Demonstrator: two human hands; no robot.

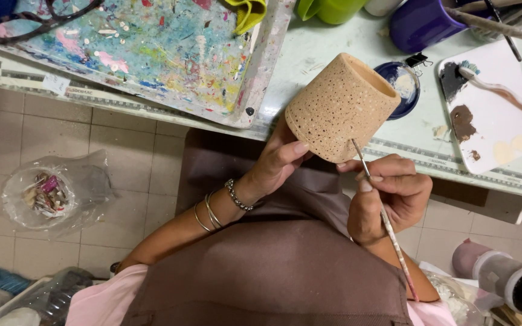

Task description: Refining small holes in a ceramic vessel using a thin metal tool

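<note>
Cup [339, 105], speckled and hollow, held by left hand [279, 160].

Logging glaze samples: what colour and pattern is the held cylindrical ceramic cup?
The cylindrical ceramic cup is sandy tan, speckled with small pale dots; head view.

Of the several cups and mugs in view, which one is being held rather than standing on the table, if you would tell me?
The tan speckled cup, tilted in the left hand; the green mug and purple mug stand on the table.

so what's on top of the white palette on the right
On the white palette: dark brown and cream paint dabs, plus a toothbrush lying across it. Anything beneath the brush stays hidden.
</note>
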